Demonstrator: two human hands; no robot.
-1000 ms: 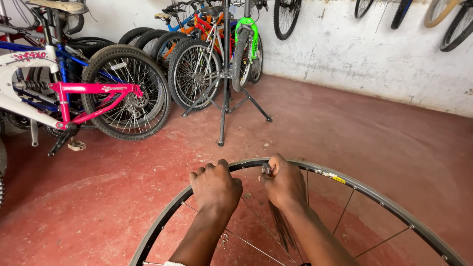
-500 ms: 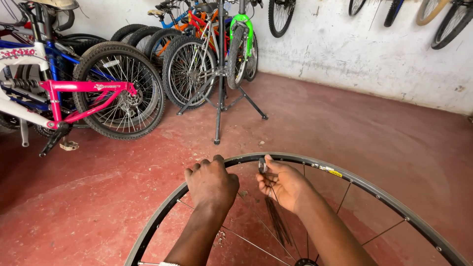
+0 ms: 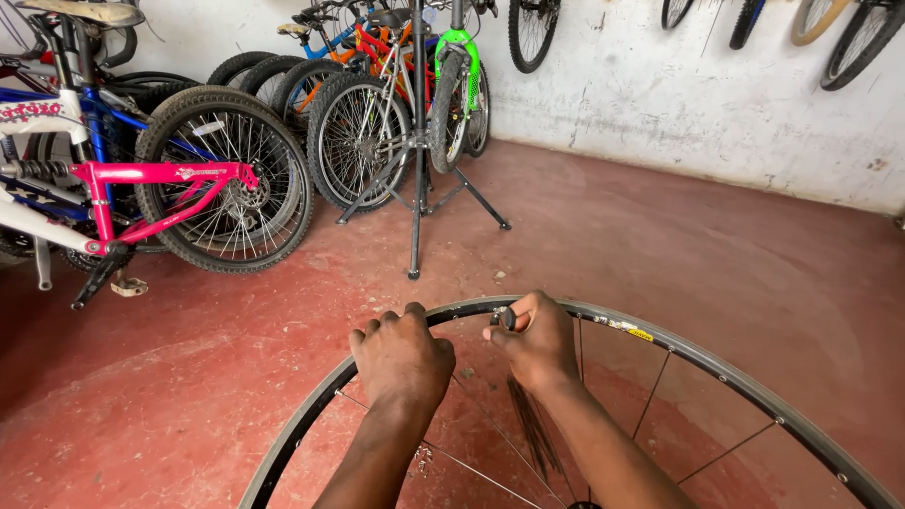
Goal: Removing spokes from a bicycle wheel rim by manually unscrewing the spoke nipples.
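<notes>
Landmark: the bicycle wheel rim. Inside the rim, thin spokes cross the opening; gaps between them are wide on the right side, narrower toward the hub at the bottom edge. The left hand and right hand occupy the rim's top arc. Beyond the rim, open red floor lies up to a repair stand, whose legs spread across it. Left of the rim, floor runs open to the parked bicycles. Right of the rim, floor is open to the wall.

Bare grey wheel rim, sparsely spoked, stands upright over red floor.
</notes>
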